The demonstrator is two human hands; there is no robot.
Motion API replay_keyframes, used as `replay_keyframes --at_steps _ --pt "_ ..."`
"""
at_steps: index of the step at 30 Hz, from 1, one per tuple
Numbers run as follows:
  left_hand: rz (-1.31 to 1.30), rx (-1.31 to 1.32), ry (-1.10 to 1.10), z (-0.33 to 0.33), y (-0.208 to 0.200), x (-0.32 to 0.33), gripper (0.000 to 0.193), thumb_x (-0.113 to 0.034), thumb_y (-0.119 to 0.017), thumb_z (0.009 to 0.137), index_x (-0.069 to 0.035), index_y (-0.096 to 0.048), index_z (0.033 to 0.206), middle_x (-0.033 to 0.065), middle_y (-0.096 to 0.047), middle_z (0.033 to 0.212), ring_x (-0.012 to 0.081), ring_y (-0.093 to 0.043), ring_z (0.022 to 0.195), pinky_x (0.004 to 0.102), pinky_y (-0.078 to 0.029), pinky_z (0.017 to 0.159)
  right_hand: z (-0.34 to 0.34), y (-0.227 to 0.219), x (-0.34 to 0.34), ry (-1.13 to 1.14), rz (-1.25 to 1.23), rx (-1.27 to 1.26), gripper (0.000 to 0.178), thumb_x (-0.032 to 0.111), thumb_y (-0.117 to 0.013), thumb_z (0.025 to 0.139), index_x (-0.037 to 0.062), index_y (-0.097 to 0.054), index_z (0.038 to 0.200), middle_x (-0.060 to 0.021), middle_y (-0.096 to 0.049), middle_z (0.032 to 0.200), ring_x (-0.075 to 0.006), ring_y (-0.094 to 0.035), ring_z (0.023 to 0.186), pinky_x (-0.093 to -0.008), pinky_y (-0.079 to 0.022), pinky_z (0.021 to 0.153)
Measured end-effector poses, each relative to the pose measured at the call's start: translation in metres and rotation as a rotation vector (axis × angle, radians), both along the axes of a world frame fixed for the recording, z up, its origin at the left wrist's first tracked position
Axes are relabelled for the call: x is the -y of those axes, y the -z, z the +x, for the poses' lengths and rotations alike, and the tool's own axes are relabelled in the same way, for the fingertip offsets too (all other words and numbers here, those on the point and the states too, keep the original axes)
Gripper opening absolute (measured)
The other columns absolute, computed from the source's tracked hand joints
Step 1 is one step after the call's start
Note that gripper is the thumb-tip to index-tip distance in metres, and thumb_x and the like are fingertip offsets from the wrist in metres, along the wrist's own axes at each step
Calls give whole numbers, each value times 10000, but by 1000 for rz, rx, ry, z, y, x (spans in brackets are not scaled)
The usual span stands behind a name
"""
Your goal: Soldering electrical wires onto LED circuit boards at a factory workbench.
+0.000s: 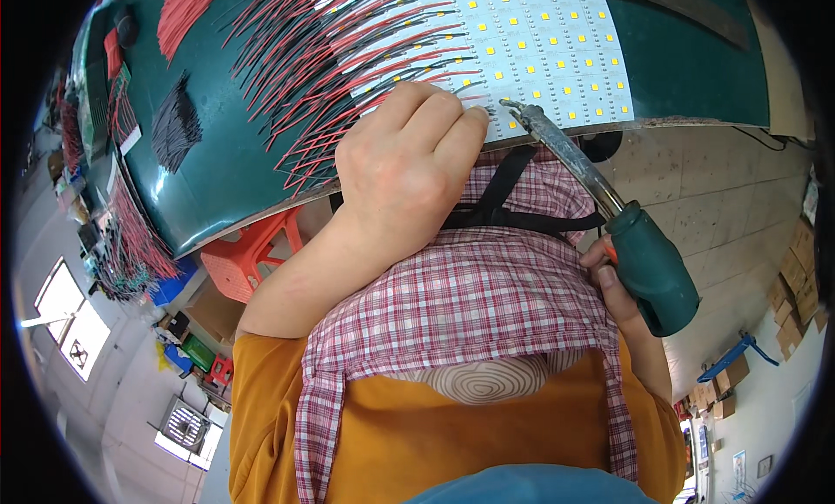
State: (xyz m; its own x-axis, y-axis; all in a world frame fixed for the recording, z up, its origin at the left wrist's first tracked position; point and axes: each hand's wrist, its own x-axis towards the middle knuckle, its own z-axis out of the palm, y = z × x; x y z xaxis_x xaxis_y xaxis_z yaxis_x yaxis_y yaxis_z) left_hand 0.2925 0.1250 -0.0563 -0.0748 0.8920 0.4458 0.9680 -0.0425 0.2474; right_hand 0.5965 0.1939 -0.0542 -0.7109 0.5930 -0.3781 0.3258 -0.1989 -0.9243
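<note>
Gripping a green-handled soldering iron (581, 166) in the right hand (622, 302), with fingers closed round the handle and tip over the white LED panel (557, 52) on the green table (696, 78). Holding the left hand (409, 160) just beside that tip, with fingers curled together by the red and black wires (296, 78); cannot tell whether pinching one

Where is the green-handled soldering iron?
In the head view, right of centre: the soldering iron is in the right hand, its tip over the white LED board, right of the left hand.

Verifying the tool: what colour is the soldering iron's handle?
Dark green handle, best in head view.
</note>
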Motion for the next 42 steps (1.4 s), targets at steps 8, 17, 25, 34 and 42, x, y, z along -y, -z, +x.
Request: replay_keyframes --at_steps 8,17,25,34,42 --pt "66 129 52 -1 -5 6 210 -74 -645 643 -46 -658 851 42 -581 771 202 -609 743 294 -491 558 -4 -9 -9 -184 197 53 297 43 -685 829 -14 -589 1104 -93 -713 857 -161 -698 760 -261 -548 659" --pt "-33 117 37 7 -4 10 277 65 -710 614 -20 -684 876 61 -641 781 225 -645 748 302 -536 618 -6 -13 -4 -265 546 295 237 104 -778 766 28 -628 934 -20 -725 792 -151 -706 694 -251 -529 611" --pt "-15 48 55 9 -4 10 275 30 -707 622 -23 -690 891 45 -642 786 213 -651 774 288 -542 626 7 1 -1 -300 557 371 264 125 -790 719 59 -649 933 10 -713 788 -139 -686 680 -260 -512 602" --pt "-42 -40 63 11 -6 8 237 -28 -678 652 -40 -695 888 34 -640 804 195 -649 789 270 -524 594 -1 -8 -4 -67 137 -5 212 50 -649 861 8 -630 1068 -63 -685 839 -156 -658 763 -284 -522 698" --pt "-68 -44 46 12 -9 10 227 -48 -664 655 -45 -682 881 34 -610 773 186 -635 767 273 -519 606 -20 -13 -17 -170 254 3 123 6 -593 868 -7 -641 980 -86 -681 877 -185 -660 829 -302 -523 714"
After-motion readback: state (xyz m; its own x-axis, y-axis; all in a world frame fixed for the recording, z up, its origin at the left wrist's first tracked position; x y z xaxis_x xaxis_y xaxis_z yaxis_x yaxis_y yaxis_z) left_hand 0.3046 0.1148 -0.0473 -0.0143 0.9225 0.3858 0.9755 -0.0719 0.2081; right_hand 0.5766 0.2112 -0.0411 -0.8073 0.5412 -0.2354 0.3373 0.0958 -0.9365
